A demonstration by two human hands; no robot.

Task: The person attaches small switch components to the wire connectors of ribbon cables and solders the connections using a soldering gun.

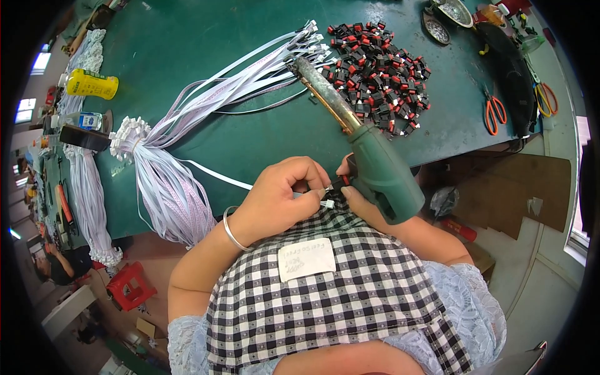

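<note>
In front of my apron both hands meet at the table's near edge. My left hand (289,192) is closed in a pinch on the tip of a white flat cable (219,175), which runs back to the bundle. A small white plug (327,204) hangs just under its fingertips. My right hand (365,209) grips a small black-and-red rocker switch (341,182) between thumb and fingers, against the cable tip. A green-handled soldering iron (390,175) covers part of the right hand, its metal shaft pointing up and left over the table; how it is supported cannot be seen.
A pile of black-and-red switches (381,78) lies at the far middle, beside spread cable ends (306,47). A tied cable bundle (165,187) droops over the left edge. Orange-handled scissors (494,115), metal dishes (453,12) and a yellow bottle (92,84) stand around the green tabletop (250,140).
</note>
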